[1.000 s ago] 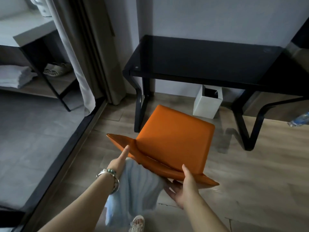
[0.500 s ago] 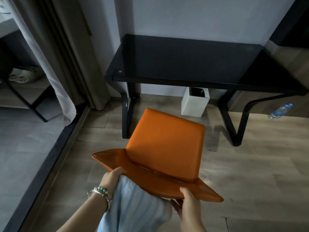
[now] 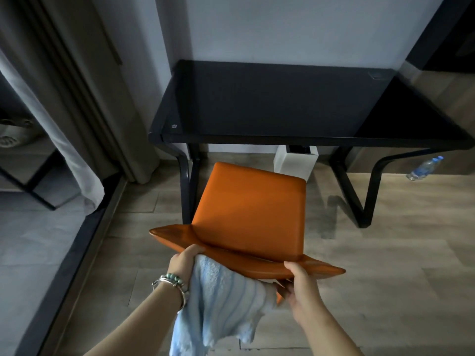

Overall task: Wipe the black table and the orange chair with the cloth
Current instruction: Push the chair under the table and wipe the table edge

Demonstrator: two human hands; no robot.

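Left hand (image 3: 185,263) grasps cloth (image 3: 221,299) against chair (image 3: 252,214) edge; right hand (image 3: 301,282) grasps chair; table (image 3: 282,104) at 12 o'clock.

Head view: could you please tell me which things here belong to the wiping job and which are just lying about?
Job: cloth, held in the left hand; chair, its back held by the right hand; table.
Lying about: bin under the table; bottle on the floor; curtain.
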